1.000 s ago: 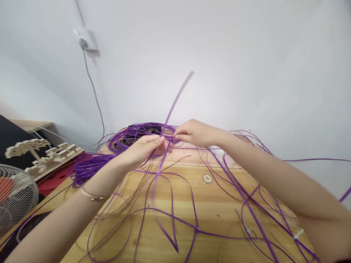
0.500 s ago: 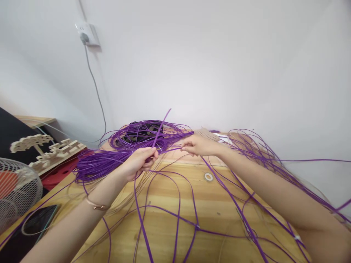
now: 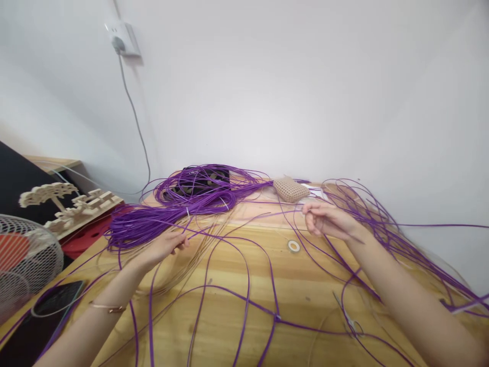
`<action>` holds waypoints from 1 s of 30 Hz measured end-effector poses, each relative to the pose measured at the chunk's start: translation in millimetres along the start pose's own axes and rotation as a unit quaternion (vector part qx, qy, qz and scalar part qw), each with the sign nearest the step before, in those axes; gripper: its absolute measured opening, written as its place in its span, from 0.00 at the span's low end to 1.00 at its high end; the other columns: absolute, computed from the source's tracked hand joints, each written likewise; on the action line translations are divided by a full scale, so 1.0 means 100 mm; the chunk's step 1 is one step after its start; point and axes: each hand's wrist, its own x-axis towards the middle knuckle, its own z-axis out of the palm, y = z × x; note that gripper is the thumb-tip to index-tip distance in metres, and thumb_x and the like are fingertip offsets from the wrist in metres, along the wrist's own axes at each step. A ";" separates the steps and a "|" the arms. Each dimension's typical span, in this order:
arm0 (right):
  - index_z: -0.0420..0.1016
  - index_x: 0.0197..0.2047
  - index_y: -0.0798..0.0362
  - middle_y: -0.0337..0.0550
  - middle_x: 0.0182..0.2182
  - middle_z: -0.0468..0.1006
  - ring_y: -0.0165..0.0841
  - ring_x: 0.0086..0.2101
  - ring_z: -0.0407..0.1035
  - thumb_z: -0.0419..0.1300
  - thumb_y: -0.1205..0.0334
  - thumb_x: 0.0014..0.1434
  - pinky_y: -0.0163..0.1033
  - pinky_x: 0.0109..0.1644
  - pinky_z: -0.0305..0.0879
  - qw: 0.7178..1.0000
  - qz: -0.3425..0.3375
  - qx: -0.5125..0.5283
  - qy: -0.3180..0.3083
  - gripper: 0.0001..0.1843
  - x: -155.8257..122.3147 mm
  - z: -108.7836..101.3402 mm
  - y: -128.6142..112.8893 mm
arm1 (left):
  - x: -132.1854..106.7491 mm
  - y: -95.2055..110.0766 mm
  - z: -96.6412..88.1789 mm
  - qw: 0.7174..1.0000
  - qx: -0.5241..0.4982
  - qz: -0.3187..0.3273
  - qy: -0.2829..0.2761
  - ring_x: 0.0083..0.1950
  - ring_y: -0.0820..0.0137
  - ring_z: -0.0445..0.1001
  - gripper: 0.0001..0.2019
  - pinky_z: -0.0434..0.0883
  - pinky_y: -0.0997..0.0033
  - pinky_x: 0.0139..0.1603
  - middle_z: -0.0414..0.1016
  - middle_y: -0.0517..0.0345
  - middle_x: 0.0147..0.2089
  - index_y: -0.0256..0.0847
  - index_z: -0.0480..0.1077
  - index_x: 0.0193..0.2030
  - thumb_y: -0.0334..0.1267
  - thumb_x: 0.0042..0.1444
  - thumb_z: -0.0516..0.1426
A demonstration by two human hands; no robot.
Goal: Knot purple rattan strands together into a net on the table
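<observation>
My left hand (image 3: 164,248) is closed at the left, beside a large bundle of purple strands (image 3: 141,227), with a thin purple strand between its fingertips. My right hand (image 3: 330,221) is raised over the table's right side, its fingers curled together at a purple strand that runs leftward. Part of that strand is faint, so I cannot trace its whole length. Below and between the hands, loose purple strands (image 3: 247,275) curve over the table and meet at a small knot (image 3: 277,318).
A beige woven pouch (image 3: 291,189) and a tape roll (image 3: 293,246) lie toward the back. Scissors (image 3: 354,329) rest at the front right. At the left are a fan (image 3: 28,260), a phone (image 3: 46,321) and a wooden model (image 3: 82,211). More purple strands (image 3: 382,239) trail off the right side.
My hands have moved apart, the left one down and left, the right one to the right. The strand end that stood up above my left hand no longer shows there.
</observation>
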 end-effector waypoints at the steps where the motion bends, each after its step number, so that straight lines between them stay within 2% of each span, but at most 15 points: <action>1: 0.69 0.35 0.52 0.44 0.23 0.75 0.28 0.23 0.67 0.50 0.57 0.56 0.34 0.30 0.60 1.000 -0.013 0.021 0.010 0.10 0.02 0.03 0.01 | 0.01 0.03 0.02 0.998 0.058 0.031 0.013 0.35 0.64 0.70 0.18 0.65 0.69 0.33 0.73 0.51 0.30 0.38 0.71 0.23 0.53 0.46 0.53; 3: 0.72 0.35 0.53 0.48 0.30 0.78 0.32 0.27 0.70 0.52 0.51 0.53 0.38 0.35 0.65 0.998 -0.021 0.058 0.007 0.15 0.07 0.11 0.03 | 0.04 0.10 0.06 0.984 0.144 0.089 0.050 0.40 0.60 0.71 0.19 0.66 0.62 0.44 0.74 0.50 0.31 0.40 0.72 0.22 0.52 0.48 0.51; 5: 0.75 0.39 0.54 0.50 0.35 0.79 0.34 0.31 0.72 0.58 0.51 0.48 0.39 0.39 0.66 0.994 -0.029 0.101 -0.021 0.18 0.15 0.23 0.08 | 0.03 0.22 0.12 0.973 0.164 0.141 0.087 0.41 0.59 0.71 0.19 0.65 0.59 0.50 0.75 0.51 0.31 0.41 0.72 0.22 0.51 0.50 0.49; 8: 0.74 0.40 0.57 0.50 0.37 0.79 0.33 0.33 0.73 0.64 0.56 0.47 0.38 0.42 0.67 0.992 -0.049 0.098 -0.062 0.18 0.31 0.49 0.23 | -0.06 0.44 0.28 0.974 0.092 0.191 0.081 0.43 0.60 0.72 0.19 0.65 0.60 0.51 0.77 0.52 0.36 0.40 0.73 0.26 0.51 0.52 0.49; 10: 0.73 0.38 0.59 0.51 0.35 0.79 0.33 0.31 0.73 0.63 0.51 0.50 0.38 0.40 0.67 0.995 -0.059 0.051 -0.064 0.19 0.41 0.69 0.35 | -0.15 0.60 0.43 0.979 0.028 0.195 0.050 0.43 0.61 0.73 0.18 0.67 0.62 0.50 0.78 0.51 0.38 0.39 0.74 0.29 0.50 0.54 0.51; 12: 0.72 0.36 0.60 0.49 0.29 0.79 0.31 0.26 0.71 0.59 0.45 0.54 0.36 0.33 0.66 0.997 -0.063 -0.008 -0.050 0.23 0.50 0.90 0.48 | -0.24 0.73 0.59 0.983 -0.036 0.176 0.029 0.41 0.62 0.74 0.18 0.68 0.63 0.47 0.78 0.49 0.37 0.37 0.76 0.32 0.49 0.54 0.52; 15: 0.74 0.38 0.59 0.37 0.15 0.69 0.25 0.16 0.59 0.53 0.42 0.57 0.31 0.23 0.55 0.992 -0.093 -0.080 0.029 0.25 0.57 1.18 0.65 | -0.32 0.83 0.81 0.979 -0.138 0.151 0.004 0.39 0.64 0.74 0.19 0.70 0.66 0.42 0.78 0.47 0.37 0.35 0.76 0.36 0.50 0.54 0.54; 17: 0.76 0.40 0.58 0.35 0.15 0.64 0.25 0.17 0.56 0.51 0.44 0.60 0.31 0.22 0.53 0.977 -0.148 -0.108 0.105 0.25 0.57 1.32 0.72 | -0.35 0.82 0.93 0.970 -0.202 0.136 -0.013 0.38 0.66 0.74 0.20 0.71 0.69 0.38 0.77 0.47 0.37 0.34 0.76 0.37 0.52 0.52 0.56; 19: 0.77 0.39 0.56 0.39 0.20 0.67 0.27 0.23 0.61 0.50 0.49 0.62 0.33 0.28 0.58 0.945 -0.216 -0.160 0.187 0.22 0.54 1.41 0.76 | -0.36 0.78 1.04 0.963 -0.242 0.119 -0.023 0.31 0.70 0.71 0.22 0.68 0.73 0.28 0.76 0.48 0.36 0.34 0.75 0.38 0.53 0.50 0.57; 21: 0.78 0.35 0.55 0.43 0.25 0.69 0.30 0.29 0.64 0.51 0.53 0.62 0.36 0.34 0.61 0.896 -0.274 -0.230 0.262 0.19 0.51 1.44 0.77 | -0.37 0.71 1.13 0.960 -0.258 0.105 -0.024 0.22 0.77 0.63 0.23 0.59 0.77 0.19 0.72 0.53 0.31 0.34 0.74 0.38 0.55 0.49 0.57; 23: 0.78 0.33 0.55 0.44 0.27 0.68 0.30 0.31 0.64 0.52 0.56 0.61 0.36 0.35 0.62 0.862 -0.303 -0.269 0.304 0.17 0.50 1.45 0.77 | -0.39 0.65 1.21 0.959 -0.266 0.097 -0.026 0.17 0.81 0.54 0.25 0.50 0.78 0.16 0.67 0.59 0.25 0.33 0.74 0.37 0.57 0.49 0.57; 25: 0.77 0.32 0.56 0.45 0.30 0.69 0.30 0.32 0.65 0.52 0.57 0.60 0.35 0.35 0.63 0.862 -0.305 -0.259 0.310 0.15 0.50 1.44 0.77 | -0.43 0.60 1.28 0.955 -0.281 0.087 -0.032 0.17 0.82 0.50 0.27 0.46 0.77 0.17 0.62 0.62 0.23 0.33 0.73 0.35 0.60 0.49 0.56; 30: 0.75 0.33 0.57 0.44 0.28 0.73 0.30 0.29 0.67 0.53 0.53 0.59 0.34 0.33 0.64 0.914 -0.235 -0.115 0.310 0.16 0.57 1.48 0.75 | -0.52 0.56 1.47 0.948 -0.306 0.064 -0.052 0.17 0.82 0.47 0.28 0.44 0.76 0.18 0.57 0.64 0.22 0.34 0.70 0.32 0.62 0.49 0.54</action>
